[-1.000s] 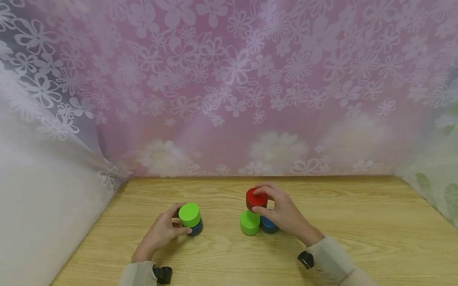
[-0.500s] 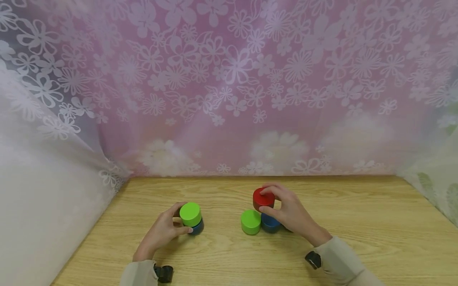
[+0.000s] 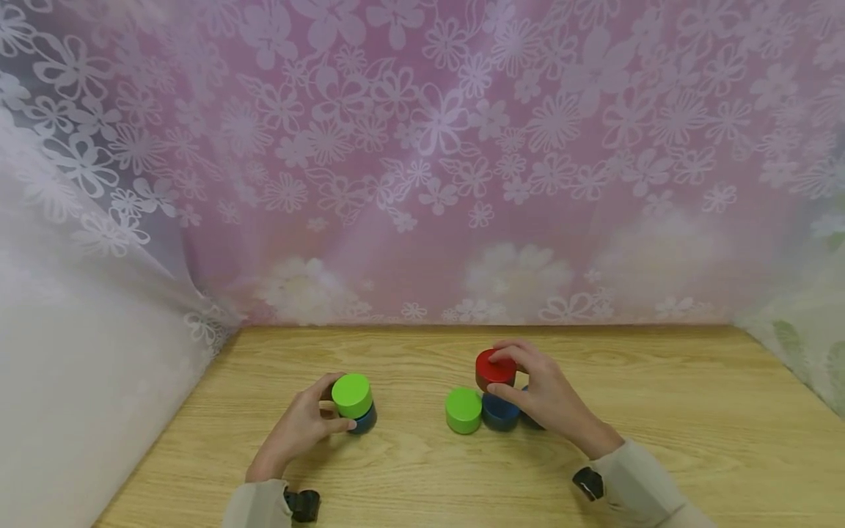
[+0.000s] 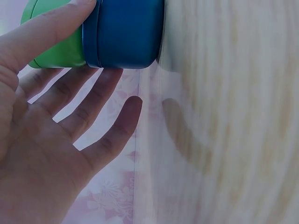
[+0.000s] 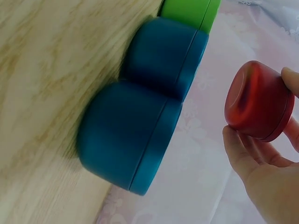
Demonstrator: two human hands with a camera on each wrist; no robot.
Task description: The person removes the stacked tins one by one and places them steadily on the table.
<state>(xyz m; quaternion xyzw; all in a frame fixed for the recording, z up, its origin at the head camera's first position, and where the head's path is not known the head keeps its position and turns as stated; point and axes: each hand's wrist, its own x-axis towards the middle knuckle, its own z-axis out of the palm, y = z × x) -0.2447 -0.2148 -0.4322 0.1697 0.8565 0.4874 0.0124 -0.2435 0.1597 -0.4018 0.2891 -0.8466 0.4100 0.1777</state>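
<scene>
1. Along the left edge of the desk (image 3: 409, 484): white curtain (image 3: 72, 352).
2. Clamped by fingers of left hand (image 3: 300, 427): blue canister (image 3: 366, 420), topped by green canister (image 3: 352, 396).
3. Mid-desk, touching: second green canister (image 3: 463, 411), second blue canister (image 3: 500, 415).
4. Pinched by fingers of right hand (image 3: 551, 397), raised off the desk: red canister (image 3: 494, 372).
5. Partly blocked by that hand: third blue canister (image 5: 126, 135).

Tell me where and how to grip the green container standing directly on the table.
Pinch the green container across its side wall, front to back, probably from its left. Its round, upright wall suits a pinch; a blue container crowds its right, and the right hand holds a red container on that side.
</scene>
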